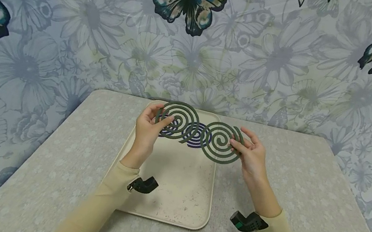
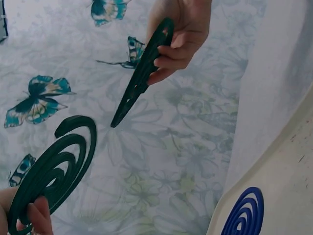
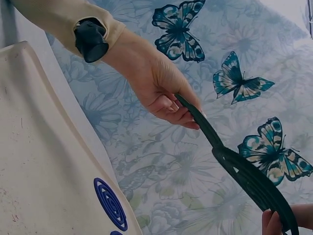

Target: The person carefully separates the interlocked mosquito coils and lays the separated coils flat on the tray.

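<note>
My left hand point(image 1: 146, 129) holds up a dark green mosquito coil point(image 1: 176, 121), pinched at its left side between thumb and fingers. A second green mosquito coil point(image 1: 222, 140) is gripped at its right edge by my right hand point(image 1: 255, 157). Both coils are raised above the table, side by side, with the left one a little higher in the head view. Behind them, two blue coils lie at the far end of a cream tray point(image 1: 175, 197). One blue coil point(image 3: 110, 204) shows clearly in the right wrist view; in the head view the green coils partly cover both.
The tray lies lengthwise on a table point(image 1: 282, 183) with a pale patterned cover. Small dark specks dot the tray's near part. A wall with flower and butterfly print point(image 1: 194, 67) rises behind the table. A black camera device sits on each wrist.
</note>
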